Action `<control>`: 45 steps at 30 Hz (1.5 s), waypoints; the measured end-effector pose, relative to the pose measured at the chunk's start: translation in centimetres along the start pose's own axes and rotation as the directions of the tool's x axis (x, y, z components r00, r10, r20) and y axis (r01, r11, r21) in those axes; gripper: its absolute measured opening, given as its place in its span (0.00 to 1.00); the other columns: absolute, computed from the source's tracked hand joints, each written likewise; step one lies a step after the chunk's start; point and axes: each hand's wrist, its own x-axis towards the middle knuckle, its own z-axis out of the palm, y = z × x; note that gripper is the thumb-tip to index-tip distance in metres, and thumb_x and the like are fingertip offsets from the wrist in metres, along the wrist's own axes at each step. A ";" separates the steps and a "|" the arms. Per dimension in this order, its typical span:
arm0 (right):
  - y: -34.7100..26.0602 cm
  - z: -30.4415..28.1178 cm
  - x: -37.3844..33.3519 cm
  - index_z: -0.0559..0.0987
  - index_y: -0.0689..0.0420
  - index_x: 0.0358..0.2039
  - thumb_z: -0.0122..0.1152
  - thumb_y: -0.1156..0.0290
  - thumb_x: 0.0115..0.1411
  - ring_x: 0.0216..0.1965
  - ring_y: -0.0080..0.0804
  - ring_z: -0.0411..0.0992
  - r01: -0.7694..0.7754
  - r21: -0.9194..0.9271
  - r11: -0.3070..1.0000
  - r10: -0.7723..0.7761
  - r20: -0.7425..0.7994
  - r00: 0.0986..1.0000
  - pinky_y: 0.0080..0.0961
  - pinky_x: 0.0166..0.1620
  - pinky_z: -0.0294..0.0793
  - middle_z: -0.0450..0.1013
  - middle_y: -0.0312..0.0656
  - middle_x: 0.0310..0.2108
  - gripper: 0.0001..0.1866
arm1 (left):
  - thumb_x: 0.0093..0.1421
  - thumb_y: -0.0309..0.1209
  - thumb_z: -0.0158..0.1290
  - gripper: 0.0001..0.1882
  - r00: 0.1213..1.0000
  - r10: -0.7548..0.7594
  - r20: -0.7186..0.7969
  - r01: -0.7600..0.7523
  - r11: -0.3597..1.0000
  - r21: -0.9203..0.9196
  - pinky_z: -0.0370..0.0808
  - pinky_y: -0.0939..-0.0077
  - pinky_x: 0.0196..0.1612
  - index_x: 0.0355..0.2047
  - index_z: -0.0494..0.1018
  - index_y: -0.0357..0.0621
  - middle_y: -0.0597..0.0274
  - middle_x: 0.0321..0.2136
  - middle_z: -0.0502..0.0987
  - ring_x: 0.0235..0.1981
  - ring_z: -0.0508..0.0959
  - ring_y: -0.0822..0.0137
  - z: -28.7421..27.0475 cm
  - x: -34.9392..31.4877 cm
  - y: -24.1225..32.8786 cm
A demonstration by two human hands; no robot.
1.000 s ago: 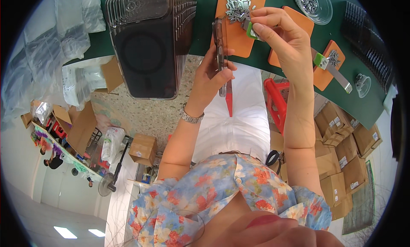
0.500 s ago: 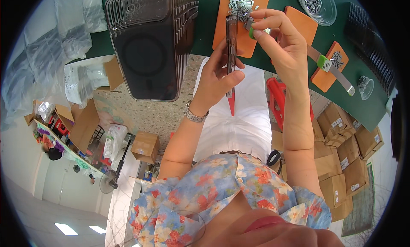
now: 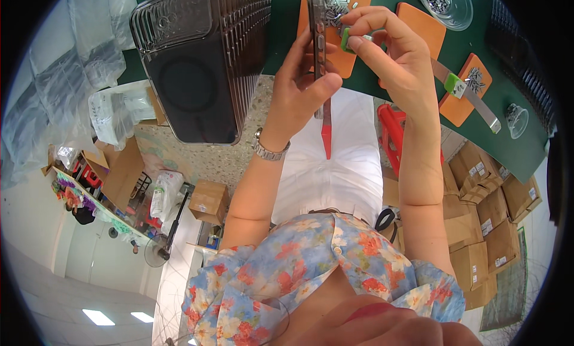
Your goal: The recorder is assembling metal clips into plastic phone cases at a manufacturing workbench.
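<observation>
My left hand (image 3: 291, 104) is closed around a dark see-through phone case (image 3: 319, 44), held upright and seen edge-on. My right hand (image 3: 399, 62) pinches a small tool with a green grip (image 3: 345, 40) between thumb and fingers, close to the case's right side. Most of that tool is hidden by the fingers. Behind both hands lies an orange board (image 3: 342, 66) with a pile of small silvery metal pieces (image 3: 338, 6). A long row of similar phone cases (image 3: 191, 86) stands to the left of my left hand.
Two more orange boards (image 3: 421, 23) lie to the right, one under a metal strip with green tape (image 3: 455, 86). A clear bowl of metal pieces (image 3: 439, 0), a small clear cup (image 3: 516, 120) and dark stacked trays (image 3: 520, 59) stand on the green table (image 3: 505, 147). Cardboard boxes (image 3: 478, 226) are piled below right.
My left hand and the phone case have shifted a little left and up. My right hand has moved slightly left with the green-gripped tool, staying beside the case.
</observation>
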 end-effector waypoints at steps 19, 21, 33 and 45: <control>1.7 0.0 0.7 0.78 0.62 0.35 0.59 0.68 0.64 0.32 0.16 0.69 -0.004 0.104 0.995 0.022 -0.175 0.984 0.13 0.36 0.66 0.74 0.33 0.30 0.09 | 0.53 0.34 0.65 0.41 0.997 -0.078 0.018 0.074 0.980 0.187 0.73 0.81 0.47 0.61 0.58 0.30 0.60 0.47 0.74 0.43 0.75 0.75 0.2 1.5 0.2; 1.8 0.1 0.7 0.77 0.62 0.34 0.60 0.69 0.63 0.31 0.15 0.69 -0.005 0.126 0.992 0.028 -0.186 0.982 0.12 0.35 0.65 0.74 0.32 0.29 0.08 | 0.53 0.34 0.65 0.41 0.995 -0.092 0.024 0.087 0.981 0.174 0.73 0.81 0.47 0.62 0.58 0.30 0.59 0.47 0.74 0.43 0.75 0.75 0.2 1.5 0.2; 1.5 2.4 1.9 0.67 0.55 0.24 0.60 0.74 0.62 0.23 0.11 0.61 0.391 0.728 0.563 -0.313 -0.250 0.916 0.10 0.26 0.57 0.66 0.29 0.22 0.12 | 0.53 0.31 0.65 0.40 0.984 -0.177 0.016 0.175 0.979 0.108 0.73 0.83 0.44 0.62 0.57 0.30 0.60 0.45 0.75 0.42 0.75 0.76 0.8 0.9 1.0; 0.5 4.0 2.6 0.77 0.62 0.33 0.63 0.72 0.57 0.32 0.26 0.69 0.424 -0.122 0.897 -0.441 -0.221 0.870 0.21 0.36 0.66 0.72 0.37 0.30 0.07 | 0.53 0.27 0.64 0.41 0.978 0.178 -0.111 -0.124 0.918 0.378 0.71 0.80 0.48 0.64 0.56 0.38 0.60 0.49 0.71 0.46 0.72 0.73 -2.4 0.5 -0.2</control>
